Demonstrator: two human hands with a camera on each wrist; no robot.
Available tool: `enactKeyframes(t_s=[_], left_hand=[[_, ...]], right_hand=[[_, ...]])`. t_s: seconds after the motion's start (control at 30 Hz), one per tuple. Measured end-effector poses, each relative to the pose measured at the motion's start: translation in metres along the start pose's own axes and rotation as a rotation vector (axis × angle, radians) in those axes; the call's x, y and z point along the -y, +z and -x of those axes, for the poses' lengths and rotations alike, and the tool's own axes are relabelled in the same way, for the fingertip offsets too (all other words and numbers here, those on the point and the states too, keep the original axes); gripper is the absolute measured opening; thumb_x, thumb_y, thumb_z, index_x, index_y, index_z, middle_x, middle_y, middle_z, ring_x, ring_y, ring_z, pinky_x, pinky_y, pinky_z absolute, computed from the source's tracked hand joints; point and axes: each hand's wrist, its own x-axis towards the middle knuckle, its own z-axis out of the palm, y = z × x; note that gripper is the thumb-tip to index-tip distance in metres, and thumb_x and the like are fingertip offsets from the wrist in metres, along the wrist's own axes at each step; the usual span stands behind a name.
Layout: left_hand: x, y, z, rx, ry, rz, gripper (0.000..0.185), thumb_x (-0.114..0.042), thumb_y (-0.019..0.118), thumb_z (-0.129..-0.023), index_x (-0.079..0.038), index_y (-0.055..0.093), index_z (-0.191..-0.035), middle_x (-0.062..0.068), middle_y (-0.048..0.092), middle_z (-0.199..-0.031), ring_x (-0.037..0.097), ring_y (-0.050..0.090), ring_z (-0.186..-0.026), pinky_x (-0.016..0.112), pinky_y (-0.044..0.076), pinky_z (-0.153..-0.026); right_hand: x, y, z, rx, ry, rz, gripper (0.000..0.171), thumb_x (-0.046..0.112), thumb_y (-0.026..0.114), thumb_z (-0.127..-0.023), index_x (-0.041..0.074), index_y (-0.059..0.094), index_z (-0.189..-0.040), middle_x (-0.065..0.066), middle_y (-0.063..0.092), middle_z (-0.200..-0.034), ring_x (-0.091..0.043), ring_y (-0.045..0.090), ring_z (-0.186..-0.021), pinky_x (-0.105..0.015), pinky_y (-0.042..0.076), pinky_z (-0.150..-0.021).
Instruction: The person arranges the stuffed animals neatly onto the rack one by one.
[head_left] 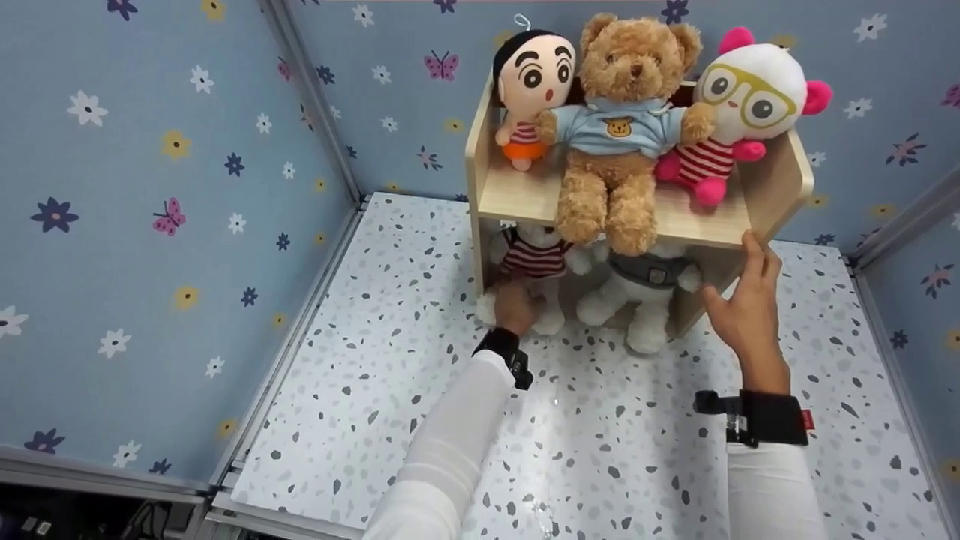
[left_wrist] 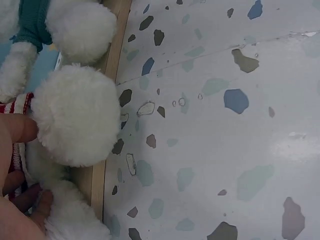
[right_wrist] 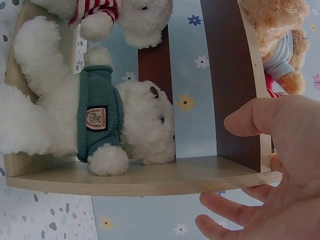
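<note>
In the lower opening of a pale wooden shelf [head_left: 517,196], my left hand [head_left: 517,306] grips a white plush toy [head_left: 534,259] in a red-and-white striped sweater. Thumb and curled fingers lie against the toy's striped body, beside its fluffy legs, in the left wrist view. Beside it sits another white plush toy [right_wrist: 102,117] in a green sweater with a patch. My right hand [head_left: 750,315] is at the shelf's right side, index fingertip at the front corner. Its thumb lies inside the side panel [right_wrist: 150,186], while the spread fingers are outside.
On the upper level sit a brown teddy bear [head_left: 616,184] in a blue hoodie, a black-haired doll [head_left: 536,79] and a pink-and-white plush [head_left: 757,94] with yellow glasses. The shelf stands on a speckled tabletop [head_left: 375,360], enclosed by flowered blue walls [head_left: 150,247].
</note>
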Motion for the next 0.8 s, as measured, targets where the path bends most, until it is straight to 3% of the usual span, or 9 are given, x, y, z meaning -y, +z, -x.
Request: enactKeyframes(t_s=[0.1,0.2,0.27,0.4,0.5,0.63,0.8], left_hand=[[-0.002,0.000,0.005,0.025,0.035,0.011,0.053,-0.015,0.070,-0.092,0.002,0.054,-0.140,0.024,0.067,-0.123,0.037,0.064,-0.115,0.049,0.056,-0.090],[0.000,0.002,0.010,0.023,0.075,0.036,0.063,-0.013,0.070,-0.093,0.000,0.045,-0.150,0.031,0.044,-0.152,0.043,0.045,-0.142,0.051,0.052,-0.103],[0.003,0.004,0.014,-0.004,0.115,0.060,0.064,-0.011,0.069,-0.093,-0.001,0.043,-0.151,0.033,0.031,-0.160,0.045,0.033,-0.149,0.052,0.048,-0.109],[0.010,0.007,0.025,-0.081,0.214,0.070,0.056,-0.005,0.070,-0.090,0.002,0.052,-0.143,0.026,0.048,-0.151,0.038,0.047,-0.141,0.047,0.047,-0.111],[0.018,0.009,0.039,-0.101,0.272,0.068,0.053,-0.003,0.070,-0.089,0.002,0.055,-0.139,0.021,0.057,-0.143,0.034,0.055,-0.132,0.044,0.049,-0.108],[0.031,0.009,0.068,-0.057,0.279,0.016,0.048,-0.005,0.072,-0.088,-0.001,0.060,-0.135,0.020,0.060,-0.139,0.035,0.058,-0.128,0.046,0.051,-0.104],[0.044,0.001,0.105,0.039,0.229,-0.086,0.038,-0.012,0.075,-0.087,-0.006,0.067,-0.124,0.016,0.066,-0.129,0.036,0.060,-0.123,0.048,0.051,-0.101]], right_hand=[[-0.002,-0.001,-0.003,0.007,0.003,-0.001,0.091,0.007,0.065,-0.094,0.021,0.010,-0.164,-0.020,0.010,-0.166,-0.053,0.036,-0.142,-0.067,0.038,-0.103],[-0.003,0.000,-0.006,0.013,0.001,-0.007,0.092,0.006,0.065,-0.094,0.020,0.009,-0.165,-0.020,0.009,-0.167,-0.054,0.037,-0.141,-0.067,0.038,-0.102],[-0.004,0.001,-0.008,0.023,-0.007,-0.011,0.092,0.006,0.064,-0.094,0.019,0.007,-0.165,-0.019,0.008,-0.167,-0.055,0.036,-0.140,-0.067,0.038,-0.101],[-0.003,0.002,-0.012,0.038,-0.020,-0.023,0.092,0.005,0.063,-0.095,0.020,0.005,-0.165,-0.020,0.006,-0.168,-0.056,0.036,-0.140,-0.067,0.038,-0.099],[-0.003,0.002,-0.014,0.044,-0.013,-0.023,0.094,0.005,0.062,-0.095,0.022,0.003,-0.166,-0.020,0.005,-0.169,-0.056,0.037,-0.139,-0.066,0.039,-0.098],[-0.005,0.003,-0.016,0.047,0.002,-0.018,0.096,0.005,0.062,-0.095,0.025,0.001,-0.166,-0.017,0.003,-0.171,-0.056,0.040,-0.136,-0.066,0.039,-0.096],[-0.009,0.012,-0.011,-0.008,-0.001,-0.023,0.098,0.006,0.063,-0.094,0.029,0.000,-0.165,-0.018,0.008,-0.170,-0.054,0.043,-0.135,-0.065,0.043,-0.096]])
